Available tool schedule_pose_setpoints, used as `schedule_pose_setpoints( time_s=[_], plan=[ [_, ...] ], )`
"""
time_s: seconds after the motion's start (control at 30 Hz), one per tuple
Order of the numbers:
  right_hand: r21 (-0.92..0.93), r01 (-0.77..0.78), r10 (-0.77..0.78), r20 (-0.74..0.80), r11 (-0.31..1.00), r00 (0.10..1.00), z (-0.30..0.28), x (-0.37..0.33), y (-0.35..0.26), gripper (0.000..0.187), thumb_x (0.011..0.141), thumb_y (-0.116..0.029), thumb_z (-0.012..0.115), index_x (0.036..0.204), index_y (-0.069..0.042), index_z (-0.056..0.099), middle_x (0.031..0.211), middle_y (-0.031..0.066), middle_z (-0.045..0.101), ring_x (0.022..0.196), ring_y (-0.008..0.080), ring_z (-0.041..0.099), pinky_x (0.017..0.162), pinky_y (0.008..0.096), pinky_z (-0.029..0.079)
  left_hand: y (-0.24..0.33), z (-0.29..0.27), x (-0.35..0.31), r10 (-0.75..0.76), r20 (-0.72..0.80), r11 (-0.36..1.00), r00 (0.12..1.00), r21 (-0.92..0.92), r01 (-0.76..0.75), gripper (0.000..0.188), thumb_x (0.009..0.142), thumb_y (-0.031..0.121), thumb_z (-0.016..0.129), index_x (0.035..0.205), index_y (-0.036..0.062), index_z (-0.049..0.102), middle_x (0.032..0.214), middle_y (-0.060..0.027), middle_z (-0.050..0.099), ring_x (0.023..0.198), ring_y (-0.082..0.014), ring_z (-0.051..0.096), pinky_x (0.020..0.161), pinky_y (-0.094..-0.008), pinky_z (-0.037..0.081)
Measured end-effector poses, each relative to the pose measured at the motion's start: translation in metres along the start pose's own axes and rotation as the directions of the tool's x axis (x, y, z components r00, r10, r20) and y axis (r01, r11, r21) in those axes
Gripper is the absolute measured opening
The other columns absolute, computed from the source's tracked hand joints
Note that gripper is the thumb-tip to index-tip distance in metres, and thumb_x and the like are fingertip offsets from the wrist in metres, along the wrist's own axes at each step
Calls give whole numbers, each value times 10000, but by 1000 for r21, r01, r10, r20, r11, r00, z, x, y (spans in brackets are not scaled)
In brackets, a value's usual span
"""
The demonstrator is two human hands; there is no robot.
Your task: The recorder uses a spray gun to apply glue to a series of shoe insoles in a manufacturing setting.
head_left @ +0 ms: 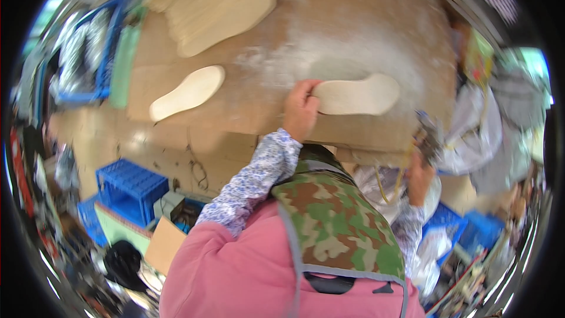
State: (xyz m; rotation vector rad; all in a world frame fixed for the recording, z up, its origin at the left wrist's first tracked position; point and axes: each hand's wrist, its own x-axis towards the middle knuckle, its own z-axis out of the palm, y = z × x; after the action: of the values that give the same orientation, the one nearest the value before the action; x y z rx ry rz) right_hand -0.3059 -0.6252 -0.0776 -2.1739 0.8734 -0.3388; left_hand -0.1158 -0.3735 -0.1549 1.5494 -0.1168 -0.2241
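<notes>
My left hand (301, 110) pinches one end of a cream insole (360, 94), which lies nearly sideways over the brown worktable (253, 97). My right hand (419, 178) is wrapped round a metal spray gun (430, 140) at the table's right front edge, somewhat blurred. A yellowish hose (381, 191) hangs near the gun. To the left, a second insole (188, 92) rests by itself on the tabletop. Farther back, several fanned-out insoles (226, 15) form a stack.
Whitish residue coats the table around the held insole. A blue crate with clear bags (106, 53) stands beyond the left edge, and a blue plastic crate (134, 185) sits on the floor. White sacks (474, 132) crowd the right edge. A thin cable (197, 171) lies on the floor.
</notes>
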Motion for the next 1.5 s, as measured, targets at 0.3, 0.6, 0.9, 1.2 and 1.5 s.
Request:
schedule_pose_setpoints(
  time_s=[0.3, 0.6, 0.9, 1.2, 1.5],
  plan=[
    [310, -72, 30, 139, 948, 990, 22, -19, -34, 364, 941, -107, 511, 1275, 27, 459, 1138, 84, 618, 479, 13, 359, 399, 183, 289, 46, -215, -36, -251, -212, 915, 944, -370, 160, 386, 787, 22, 438, 1154, -19, 550, 1074, -62, 602, 991, -163, 588, 820, -308, 507],
    [256, -54, -6, 229, 965, 973, 66, -19, -69, 352, 930, -99, 536, 1256, 22, 480, 1125, 61, 625, 475, 10, 369, 393, 184, 282, -12, -379, -59, -310, -450, 946, 838, -234, 224, 405, 813, 46, 396, 1170, 2, 583, 1076, -78, 621, 902, -154, 630, 711, -298, 553],
    [221, -86, 47, 179, 971, 983, 80, -28, -75, 305, 926, -93, 539, 1208, 20, 517, 1065, 40, 639, 474, 8, 372, 395, 190, 285, -20, -383, 4, 202, -692, 328, 693, 715, 618, 459, 810, 106, 545, 1268, 111, 524, 1263, -147, 465, 1147, -325, 450, 923, -440, 389],
    [302, -89, 61, 100, 949, 993, 90, -36, -83, 263, 923, -83, 531, 1162, 27, 535, 981, 30, 634, 451, 16, 368, 380, 197, 278, -54, -282, 184, 414, -213, 635, 885, 764, -113, 906, 668, -79, 529, 1475, 111, 165, 1468, -284, 163, 1344, -472, 212, 1070, -444, 317],
    [326, -179, 175, 42, 928, 984, 90, -48, -77, 216, 910, -44, 537, 1113, 23, 569, 821, -10, 600, 463, 18, 386, 393, 198, 291, -51, -234, 226, 284, -311, 751, 907, 661, -8, 908, 677, -126, 513, 1477, 97, 146, 1470, -342, -24, 1345, -516, 170, 1046, -441, 350]
  ],
)
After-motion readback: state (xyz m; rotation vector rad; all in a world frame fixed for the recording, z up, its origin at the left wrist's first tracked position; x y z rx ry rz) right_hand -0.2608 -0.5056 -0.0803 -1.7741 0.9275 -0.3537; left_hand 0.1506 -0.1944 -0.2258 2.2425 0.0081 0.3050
